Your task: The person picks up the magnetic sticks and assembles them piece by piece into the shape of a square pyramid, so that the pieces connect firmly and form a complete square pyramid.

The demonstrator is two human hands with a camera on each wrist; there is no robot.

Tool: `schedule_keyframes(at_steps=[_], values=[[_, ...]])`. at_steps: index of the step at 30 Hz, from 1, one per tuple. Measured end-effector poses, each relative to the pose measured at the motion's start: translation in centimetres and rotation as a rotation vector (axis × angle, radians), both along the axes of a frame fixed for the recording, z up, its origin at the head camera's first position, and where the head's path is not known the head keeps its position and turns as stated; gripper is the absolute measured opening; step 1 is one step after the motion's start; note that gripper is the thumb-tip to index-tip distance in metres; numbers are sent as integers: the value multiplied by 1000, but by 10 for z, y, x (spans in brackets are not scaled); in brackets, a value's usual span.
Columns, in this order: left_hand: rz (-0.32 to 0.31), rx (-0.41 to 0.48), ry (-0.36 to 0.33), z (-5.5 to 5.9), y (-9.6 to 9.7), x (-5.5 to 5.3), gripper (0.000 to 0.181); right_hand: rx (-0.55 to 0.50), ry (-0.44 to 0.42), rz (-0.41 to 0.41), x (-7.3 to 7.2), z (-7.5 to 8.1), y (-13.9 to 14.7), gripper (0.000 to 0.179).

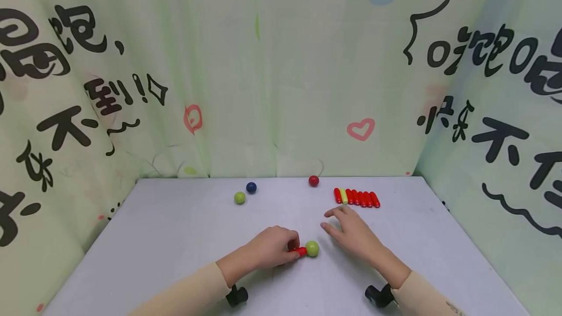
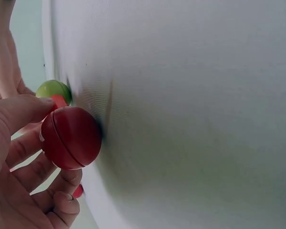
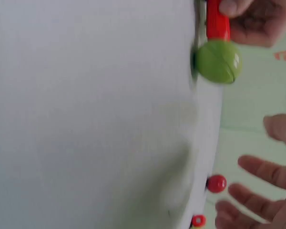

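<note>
Between thumb and fingers, my left hand [image 1: 273, 246] pinches a short red rod [image 1: 301, 251] low over the table. A green ball [image 1: 312, 248] sits at the rod's right end. In the left wrist view a dark red ball [image 2: 71, 138] with a seam is at the rod's near end; the hand hides it in the head view. My right hand [image 1: 353, 233] hovers to the right of the green ball, fingers loosely spread and holding nothing. The right wrist view shows its fingers apart, away from the rod [image 3: 218, 21] and green ball [image 3: 218, 62].
Farther back on the white table [image 1: 175, 238] lie a second green ball [image 1: 239, 197], a blue ball [image 1: 251, 187] and another red ball [image 1: 313, 181]. At back right, several red rods [image 1: 362, 199] and one yellow-green rod [image 1: 344, 196] lie in a row. Printed curtains surround the table.
</note>
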State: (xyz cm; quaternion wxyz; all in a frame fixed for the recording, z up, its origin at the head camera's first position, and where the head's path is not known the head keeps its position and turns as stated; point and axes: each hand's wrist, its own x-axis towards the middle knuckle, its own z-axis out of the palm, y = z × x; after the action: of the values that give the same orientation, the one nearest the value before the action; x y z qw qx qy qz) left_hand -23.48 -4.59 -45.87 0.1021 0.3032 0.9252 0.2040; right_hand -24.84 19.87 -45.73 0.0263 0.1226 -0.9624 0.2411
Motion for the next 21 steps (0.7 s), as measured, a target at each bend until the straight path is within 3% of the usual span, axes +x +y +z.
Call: schedule_keyframes(at_steps=[3,9,14,21], values=[[15,9,-21,0,-1,1,10,101,44,-66,-10,3,12,46],[30,14,-38,-1,-2,1,13,251,-42,-147,-27,6,38,62],[44,17,-72,-1,-2,2,14,241,-104,-174,-37,-3,55,57],[80,36,-97,-1,-3,4,19,163,-50,-207,-45,-5,68,46]])
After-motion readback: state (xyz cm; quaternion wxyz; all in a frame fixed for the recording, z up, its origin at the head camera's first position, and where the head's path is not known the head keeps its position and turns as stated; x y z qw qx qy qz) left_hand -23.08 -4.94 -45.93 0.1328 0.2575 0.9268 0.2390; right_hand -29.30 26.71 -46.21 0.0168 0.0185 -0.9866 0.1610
